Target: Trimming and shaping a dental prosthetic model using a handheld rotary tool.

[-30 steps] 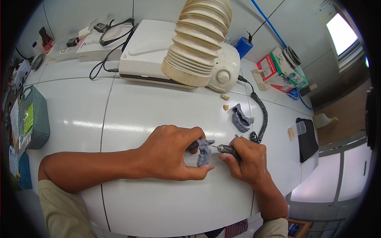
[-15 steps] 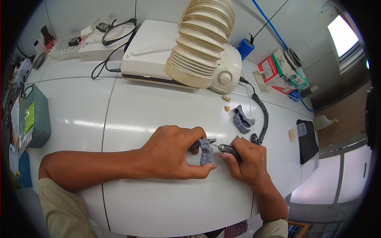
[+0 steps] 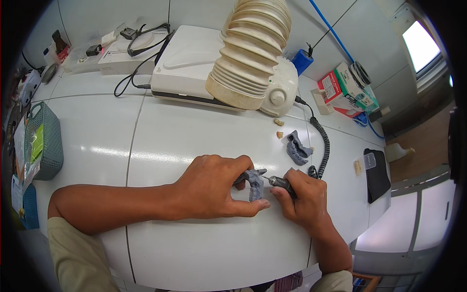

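A grey dental model [image 3: 256,186], curved like a jaw arch, is gripped between the thumb and fingers of my left hand [image 3: 214,187]. My right hand [image 3: 305,197] is closed around a dark rotary handpiece [image 3: 282,185] with a thin metal bur at its tip. That tip points left and lies at or very near the model's right side; whether it touches I cannot tell. Beyond my right hand a second grey dental model [image 3: 297,148] rests on the white table. Two small tooth-coloured pieces [image 3: 279,134] lie beside it.
A ribbed suction hose [image 3: 253,53] hangs over a white machine [image 3: 187,61] at the back. The handpiece's coiled black cord [image 3: 322,141] runs along the right. At left stands a green basket [image 3: 48,141]; at right are a red-and-green box [image 3: 340,92] and a black pouch [image 3: 377,175].
The dental model in my left hand appears turned slightly, and my left thumb has shifted a little to the right. My right hand keeps its hold on the handpiece, almost unmoved.
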Action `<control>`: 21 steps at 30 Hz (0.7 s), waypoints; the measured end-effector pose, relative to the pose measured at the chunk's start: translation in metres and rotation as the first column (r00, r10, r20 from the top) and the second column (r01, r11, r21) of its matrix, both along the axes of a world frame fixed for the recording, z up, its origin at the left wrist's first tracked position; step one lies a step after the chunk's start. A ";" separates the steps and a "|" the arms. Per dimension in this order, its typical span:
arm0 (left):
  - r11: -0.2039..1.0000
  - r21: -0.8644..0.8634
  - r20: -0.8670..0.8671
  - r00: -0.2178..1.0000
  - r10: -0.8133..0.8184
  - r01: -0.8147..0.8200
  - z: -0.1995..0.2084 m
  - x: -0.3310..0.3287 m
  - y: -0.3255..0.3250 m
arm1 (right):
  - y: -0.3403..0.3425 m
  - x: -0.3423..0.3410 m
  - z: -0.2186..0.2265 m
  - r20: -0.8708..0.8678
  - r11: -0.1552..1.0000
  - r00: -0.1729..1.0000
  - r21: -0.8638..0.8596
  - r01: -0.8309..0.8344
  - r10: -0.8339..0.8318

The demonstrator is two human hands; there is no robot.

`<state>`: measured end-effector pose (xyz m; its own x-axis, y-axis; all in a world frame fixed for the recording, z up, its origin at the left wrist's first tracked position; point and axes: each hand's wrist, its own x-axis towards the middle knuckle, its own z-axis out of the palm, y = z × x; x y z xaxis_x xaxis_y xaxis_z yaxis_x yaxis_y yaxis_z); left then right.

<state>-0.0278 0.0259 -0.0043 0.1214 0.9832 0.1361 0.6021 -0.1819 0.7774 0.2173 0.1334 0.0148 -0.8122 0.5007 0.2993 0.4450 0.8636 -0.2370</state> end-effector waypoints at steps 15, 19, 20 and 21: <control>1.000 -0.015 0.021 1.000 0.000 0.000 -0.002 0.000 0.003 | 0.000 -0.001 0.001 0.001 1.000 1.000 -0.007 0.011 -0.011; 1.000 -0.023 0.022 1.000 0.000 0.001 -0.001 0.000 0.002 | -0.001 -0.002 0.003 0.003 1.000 1.000 -0.003 0.008 -0.008; 1.000 -0.022 0.026 1.000 0.001 0.000 0.000 0.000 0.001 | -0.001 -0.002 0.003 0.003 1.000 1.000 -0.003 0.008 -0.008; 1.000 -0.022 0.026 1.000 0.001 0.000 0.000 0.000 0.001 | -0.001 -0.001 0.003 0.007 1.000 1.000 -0.007 0.008 -0.008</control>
